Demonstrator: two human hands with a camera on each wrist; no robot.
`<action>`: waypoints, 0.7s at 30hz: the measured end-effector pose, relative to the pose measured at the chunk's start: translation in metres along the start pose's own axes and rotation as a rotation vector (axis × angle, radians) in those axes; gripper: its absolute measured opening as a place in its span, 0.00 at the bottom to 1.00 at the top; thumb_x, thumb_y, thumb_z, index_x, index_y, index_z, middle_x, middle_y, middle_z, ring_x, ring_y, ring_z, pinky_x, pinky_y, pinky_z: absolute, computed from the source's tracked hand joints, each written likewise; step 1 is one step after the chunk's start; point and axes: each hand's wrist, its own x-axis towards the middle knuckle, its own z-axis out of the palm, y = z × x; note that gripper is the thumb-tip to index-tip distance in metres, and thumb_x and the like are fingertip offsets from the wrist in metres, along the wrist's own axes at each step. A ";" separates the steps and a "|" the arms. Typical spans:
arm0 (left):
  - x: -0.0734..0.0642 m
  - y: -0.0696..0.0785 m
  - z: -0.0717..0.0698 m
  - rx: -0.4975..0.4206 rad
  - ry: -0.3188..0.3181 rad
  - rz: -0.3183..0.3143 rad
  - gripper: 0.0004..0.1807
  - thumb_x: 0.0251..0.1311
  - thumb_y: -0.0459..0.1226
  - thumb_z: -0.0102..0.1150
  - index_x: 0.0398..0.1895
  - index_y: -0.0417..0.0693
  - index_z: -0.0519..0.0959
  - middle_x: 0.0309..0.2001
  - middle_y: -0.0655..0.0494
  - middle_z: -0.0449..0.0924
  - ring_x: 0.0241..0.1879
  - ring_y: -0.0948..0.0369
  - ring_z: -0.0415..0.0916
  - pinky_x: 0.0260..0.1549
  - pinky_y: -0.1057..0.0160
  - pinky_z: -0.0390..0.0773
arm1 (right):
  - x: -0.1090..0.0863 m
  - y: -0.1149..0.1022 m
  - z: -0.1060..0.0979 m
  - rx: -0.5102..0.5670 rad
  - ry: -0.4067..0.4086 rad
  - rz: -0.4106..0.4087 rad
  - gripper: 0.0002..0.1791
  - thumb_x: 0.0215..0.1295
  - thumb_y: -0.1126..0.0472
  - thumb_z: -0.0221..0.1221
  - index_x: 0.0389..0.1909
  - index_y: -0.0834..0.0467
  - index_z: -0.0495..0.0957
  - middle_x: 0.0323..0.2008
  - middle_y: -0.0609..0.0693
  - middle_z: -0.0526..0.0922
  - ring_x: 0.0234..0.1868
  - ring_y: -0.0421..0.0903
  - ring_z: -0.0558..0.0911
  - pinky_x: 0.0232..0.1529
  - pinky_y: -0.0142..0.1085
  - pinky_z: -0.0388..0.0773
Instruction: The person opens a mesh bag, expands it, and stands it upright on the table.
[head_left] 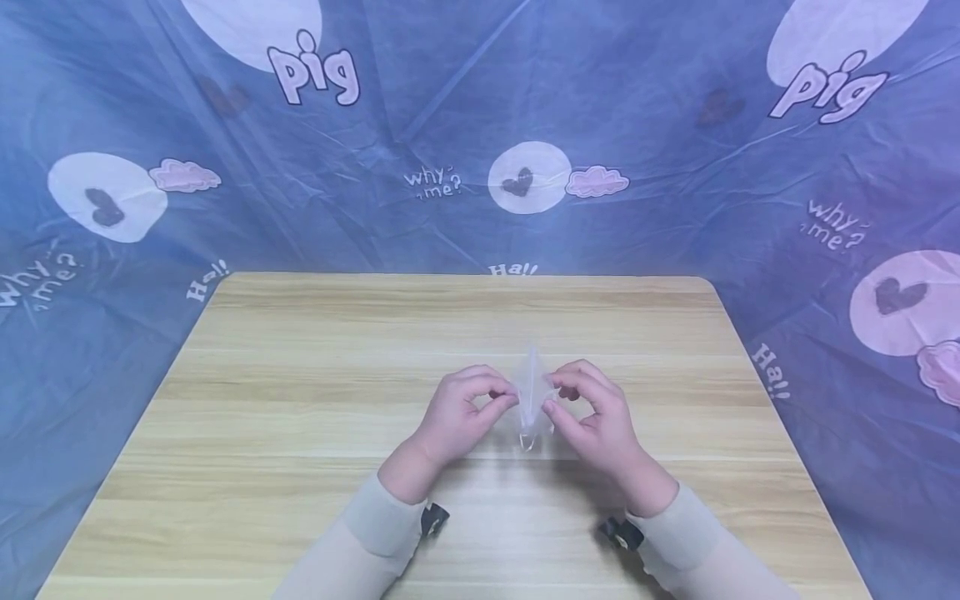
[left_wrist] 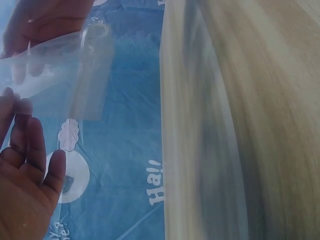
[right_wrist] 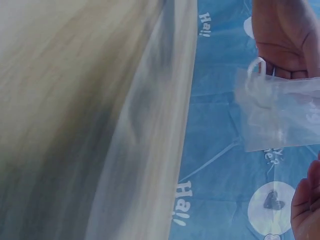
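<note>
A small clear plastic bag [head_left: 532, 387] is held upright between both hands, over the middle of the table. My left hand [head_left: 468, 408] pinches its left side between thumb and fingertips. On the opposite side, the thumb and index finger of my right hand [head_left: 596, 417] pinch the film. A white, cord-like loop [right_wrist: 256, 85] shows at the bag's lower end and bends past the film. In the left wrist view the fingers of the left hand [left_wrist: 30, 165] meet the bag's edge, and the right hand [left_wrist: 50, 27] appears partly through the film.
A light wood-grain table [head_left: 262, 400] lies under the hands. Blue printed cloth [head_left: 420, 100] hangs behind it and on both sides. Black wrist devices [head_left: 621, 533] sit at the cuffs of the pale sleeves [head_left: 360, 542].
</note>
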 end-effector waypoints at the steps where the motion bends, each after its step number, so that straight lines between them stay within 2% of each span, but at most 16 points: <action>1: 0.000 0.000 0.000 0.006 -0.014 -0.004 0.02 0.65 0.31 0.70 0.37 0.42 0.89 0.39 0.54 0.89 0.41 0.61 0.85 0.48 0.63 0.84 | 0.001 -0.001 0.000 0.006 0.006 -0.011 0.11 0.62 0.67 0.68 0.45 0.67 0.85 0.35 0.55 0.84 0.33 0.50 0.78 0.42 0.30 0.76; 4: -0.001 0.001 0.000 0.028 -0.051 -0.012 0.02 0.66 0.31 0.70 0.38 0.42 0.89 0.39 0.55 0.88 0.42 0.61 0.85 0.50 0.63 0.83 | 0.003 -0.004 0.002 0.021 0.021 -0.032 0.07 0.65 0.66 0.67 0.41 0.66 0.85 0.34 0.56 0.83 0.33 0.48 0.79 0.42 0.29 0.77; 7: -0.002 0.001 0.001 0.050 -0.080 -0.024 0.02 0.66 0.32 0.70 0.39 0.43 0.89 0.39 0.56 0.88 0.42 0.62 0.84 0.50 0.62 0.83 | 0.004 -0.006 0.003 0.034 0.021 -0.030 0.02 0.64 0.71 0.66 0.36 0.65 0.85 0.32 0.56 0.83 0.33 0.47 0.80 0.42 0.27 0.80; 9: -0.003 0.002 0.001 0.060 -0.091 -0.040 0.04 0.66 0.33 0.70 0.41 0.43 0.89 0.41 0.56 0.88 0.43 0.62 0.83 0.50 0.60 0.83 | 0.004 -0.006 0.003 0.038 0.014 -0.023 0.04 0.61 0.75 0.65 0.33 0.64 0.85 0.31 0.55 0.82 0.33 0.46 0.81 0.42 0.26 0.81; 11: -0.003 0.002 0.001 0.049 -0.088 -0.062 0.08 0.66 0.34 0.71 0.46 0.43 0.88 0.43 0.55 0.88 0.44 0.61 0.83 0.49 0.58 0.83 | 0.003 -0.006 0.003 0.040 0.008 -0.021 0.06 0.60 0.77 0.65 0.32 0.64 0.85 0.31 0.55 0.82 0.32 0.45 0.81 0.42 0.26 0.81; 16: -0.002 0.005 0.005 -0.049 -0.049 -0.092 0.17 0.63 0.33 0.74 0.55 0.41 0.85 0.48 0.51 0.88 0.44 0.59 0.83 0.48 0.53 0.84 | 0.002 -0.005 0.003 0.040 -0.008 -0.020 0.06 0.60 0.77 0.65 0.33 0.64 0.84 0.31 0.54 0.82 0.32 0.46 0.81 0.42 0.26 0.82; 21: 0.000 0.012 0.009 -0.098 -0.030 -0.085 0.11 0.63 0.31 0.73 0.48 0.40 0.87 0.45 0.52 0.89 0.43 0.60 0.83 0.49 0.59 0.83 | 0.001 -0.005 0.004 0.022 -0.039 -0.015 0.05 0.61 0.75 0.66 0.34 0.63 0.84 0.31 0.55 0.83 0.33 0.46 0.82 0.42 0.26 0.82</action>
